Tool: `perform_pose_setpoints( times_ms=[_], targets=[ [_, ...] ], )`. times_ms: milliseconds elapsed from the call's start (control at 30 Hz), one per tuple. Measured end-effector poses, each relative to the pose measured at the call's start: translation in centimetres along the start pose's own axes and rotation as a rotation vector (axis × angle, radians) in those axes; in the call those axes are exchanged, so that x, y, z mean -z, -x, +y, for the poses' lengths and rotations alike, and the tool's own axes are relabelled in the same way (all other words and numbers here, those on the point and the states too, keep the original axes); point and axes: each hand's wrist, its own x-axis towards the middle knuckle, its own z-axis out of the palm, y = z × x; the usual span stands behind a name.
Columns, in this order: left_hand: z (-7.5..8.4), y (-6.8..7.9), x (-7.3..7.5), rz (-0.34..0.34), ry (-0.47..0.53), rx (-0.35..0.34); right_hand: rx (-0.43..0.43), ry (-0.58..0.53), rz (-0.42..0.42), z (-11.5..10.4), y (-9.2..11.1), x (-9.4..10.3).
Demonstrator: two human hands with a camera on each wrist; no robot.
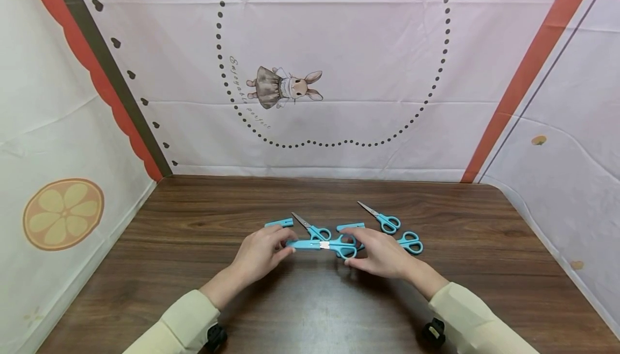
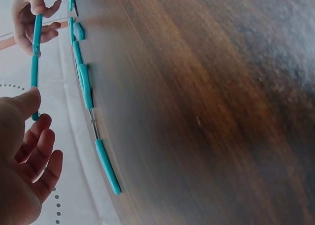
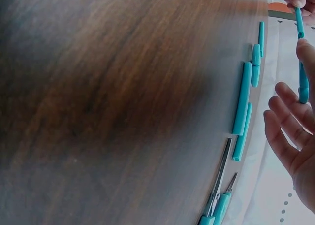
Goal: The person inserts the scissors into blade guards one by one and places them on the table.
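A pair of light-blue scissors (image 1: 343, 246) in a matching blue blade cover (image 1: 302, 244) is held level above the table, with a white patch where cover and handles meet. My left hand (image 1: 263, 253) pinches the cover's end between thumb and fingers. At the other end my right hand (image 1: 384, 253) holds the handle loops. In the left wrist view the covered scissors (image 2: 34, 75) hang clear of the tabletop; the left hand's (image 2: 24, 153) other fingers are loosely bent. The right wrist view shows the right hand (image 3: 298, 131) around the handle end.
On the dark wooden table (image 1: 310, 311) behind the hands lie bare-bladed scissors (image 1: 317, 232), another bare-bladed pair (image 1: 387, 224), a loose cover (image 1: 280, 223) and a second cover (image 1: 350, 226). Further scissor handles (image 1: 410, 243) lie partly behind the right hand. A printed cloth (image 1: 368, 74) stands behind the table.
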Motion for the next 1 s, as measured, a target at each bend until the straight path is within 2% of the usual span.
perform_pose_setpoints(
  times_ms=[167, 433, 733, 1000],
  targets=[
    [0.15, -0.13, 0.00, -0.029, -0.013, 0.043, -0.031, -0.007, 0.003, 0.00, -0.04, -0.06],
    [0.33, -0.38, -0.04, -0.043, -0.002, 0.069, -0.060, -0.022, 0.032, 0.14, -0.03, -0.22],
    [0.23, -0.45, -0.35, 0.008, 0.039, 0.029, -0.008, -0.008, 0.101, 0.34, 0.28, -0.22],
    [0.22, -0.47, -0.32, 0.029, 0.079, 0.012, 0.004, -0.029, 0.117, 0.31, 0.48, 0.01]
  ],
)
